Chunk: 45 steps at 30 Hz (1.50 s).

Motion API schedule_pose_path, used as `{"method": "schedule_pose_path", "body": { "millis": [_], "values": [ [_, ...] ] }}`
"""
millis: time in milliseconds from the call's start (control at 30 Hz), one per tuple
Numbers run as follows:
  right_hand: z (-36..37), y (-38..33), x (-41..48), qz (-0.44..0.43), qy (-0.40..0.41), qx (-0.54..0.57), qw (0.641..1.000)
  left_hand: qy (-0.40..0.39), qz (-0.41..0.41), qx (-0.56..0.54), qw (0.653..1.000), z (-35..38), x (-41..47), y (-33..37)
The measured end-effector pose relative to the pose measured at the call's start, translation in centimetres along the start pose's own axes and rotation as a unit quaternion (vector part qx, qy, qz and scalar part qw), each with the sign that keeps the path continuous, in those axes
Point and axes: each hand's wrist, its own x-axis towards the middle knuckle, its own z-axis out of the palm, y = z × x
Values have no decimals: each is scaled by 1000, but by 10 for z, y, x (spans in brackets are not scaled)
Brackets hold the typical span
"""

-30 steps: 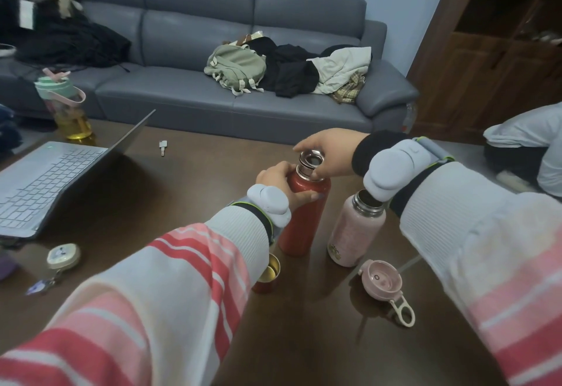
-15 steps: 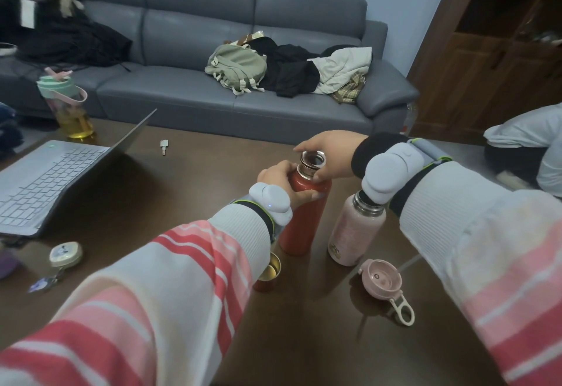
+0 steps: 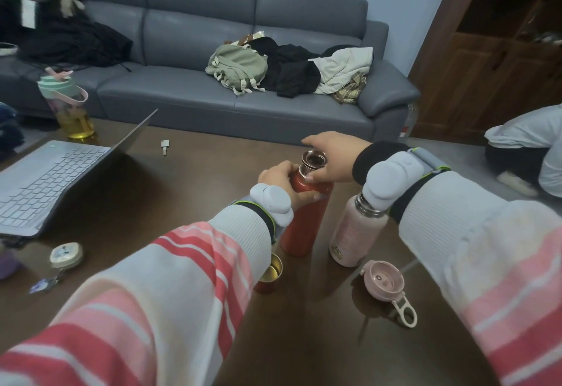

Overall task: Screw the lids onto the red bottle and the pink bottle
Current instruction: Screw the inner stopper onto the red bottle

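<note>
Upright on the dark table (image 3: 182, 191), the red bottle (image 3: 304, 221) stands with the left hand (image 3: 282, 181) wrapped around its shoulder in a firm grip. At its open metal neck, the right hand (image 3: 331, 157) pinches the rim, thumb on the near side and fingers curled behind. Just to the right stands the pink bottle (image 3: 355, 233), also open. Its pink lid (image 3: 384, 280) lies on the table in front of it, loop toward the camera. A red cap (image 3: 269, 273) lies on its side near the red bottle's base, partly hidden by the left sleeve.
</note>
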Motion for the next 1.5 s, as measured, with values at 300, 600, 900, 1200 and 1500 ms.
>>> {"method": "schedule_pose_path", "body": {
  "millis": [300,600,900,1200,1500],
  "values": [
    [-6,-12,-3,-1,-9,-51,999,0,-1,10,1000,-1,1,2],
    [0,-1,-5,-29,-17,-9,999,9,6,-15,1000,-1,-3,-1],
    [15,-21,-2,83,82,-70,991,11,4,-11,1000,-1,-3,1],
    [5,2,-3,-39,-3,4,999,19,13,-45,999,5,-1,-5],
    [13,-6,0,-8,18,-60,998,11,8,-43,999,2,0,-5]
  ]
}}
